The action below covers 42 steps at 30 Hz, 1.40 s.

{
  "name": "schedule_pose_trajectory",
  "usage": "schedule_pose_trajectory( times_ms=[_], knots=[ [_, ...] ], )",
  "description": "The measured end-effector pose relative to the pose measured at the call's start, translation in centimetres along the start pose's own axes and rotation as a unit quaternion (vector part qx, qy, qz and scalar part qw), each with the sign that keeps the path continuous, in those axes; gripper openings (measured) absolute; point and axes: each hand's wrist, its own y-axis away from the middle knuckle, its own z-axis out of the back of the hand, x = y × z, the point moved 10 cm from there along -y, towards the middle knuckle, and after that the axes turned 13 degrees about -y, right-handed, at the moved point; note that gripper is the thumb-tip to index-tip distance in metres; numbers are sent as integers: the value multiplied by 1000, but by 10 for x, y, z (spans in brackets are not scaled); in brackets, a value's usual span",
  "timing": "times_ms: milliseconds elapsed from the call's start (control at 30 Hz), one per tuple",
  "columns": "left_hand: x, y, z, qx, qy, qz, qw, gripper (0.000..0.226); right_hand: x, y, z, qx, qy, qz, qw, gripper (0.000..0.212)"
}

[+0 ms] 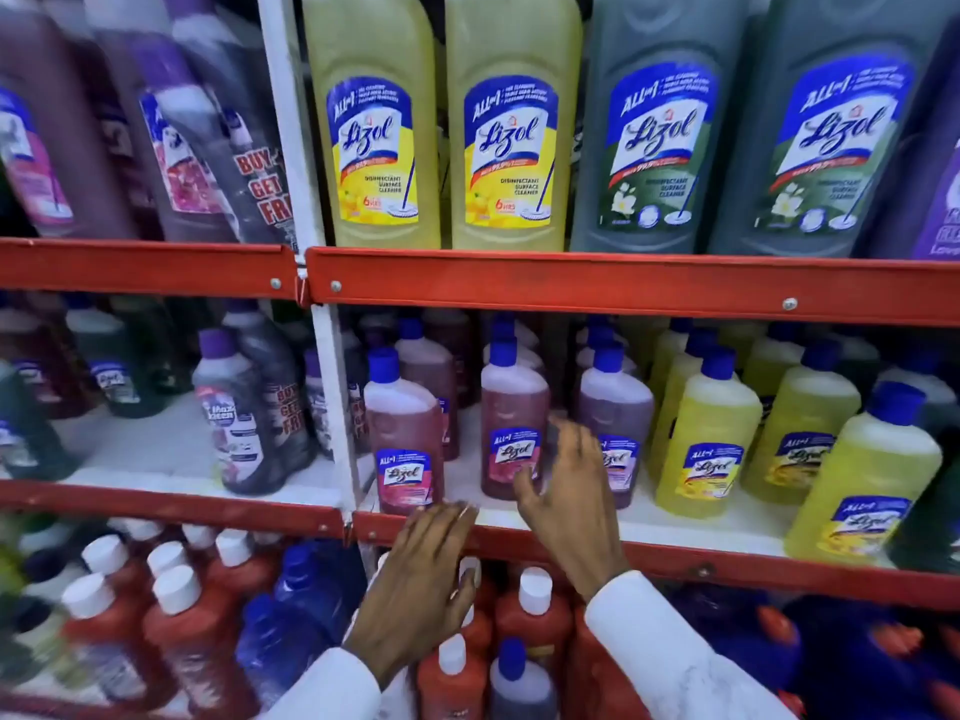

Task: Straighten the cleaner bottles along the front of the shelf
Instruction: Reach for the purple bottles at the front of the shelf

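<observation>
Both hands are spread, gripping nothing: left hand (423,579) over the red shelf edge (675,556), right hand (563,491) (blurry) maybe brushing the middle pink Lizol bottle (514,433) near the front of the middle shelf.

Two bare hands in view, both entering from the bottom edge of the frame. Left hand (426,579): no rings, no watch, no glove; nails short, and they looked pale. Right hand (563,491): likewise bare of jewellery, its fingers partly smeared by motion blur. Each wrist ended in a long white sleeve (670,662), plain fabric, cuff loose and unbuttoned as far as could be told. The left sleeve (332,688) showed soft folds near the cuff. No markings or logos were legible on either.
</observation>
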Motion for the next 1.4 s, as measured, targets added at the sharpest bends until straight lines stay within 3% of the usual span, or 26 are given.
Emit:
schedule_pose_trajectory(
  times_ms=[133, 267, 467, 733, 1133, 1233, 1333, 1400],
  knots=[
    [4, 8, -12, 27, 26, 11, 999, 59, -20, -3, -29, -3, -40, -137, 990, 72],
    [10, 6, -14, 3, 81, 38, 996, 51, -39, -5, -48, -40, -132, -230, 963, 87],
    [12, 8, -20, -13, 120, 58, 991, 48, -47, -4, -46, -53, -105, -272, 955, 83],
    [10, 3, -5, -51, 145, 70, 986, 40, -39, 20, -30, -49, -76, -270, 959, 81],
    [11, 3, -12, -22, 137, 111, 984, 35, -42, 34, -28, -23, -132, -235, 963, 88],
    [10, 4, -14, -20, 134, 116, 984, 35, -43, 41, -3, -71, -170, -185, 965, 82],
    [9, 4, -17, -24, 136, 130, 982, 37, -51, 43, 41, -184, -189, -139, 955, 52],
    [9, 4, -17, -24, 134, 138, 981, 37, -62, 38, 59, -233, -155, -133, 951, 54]
  ],
)
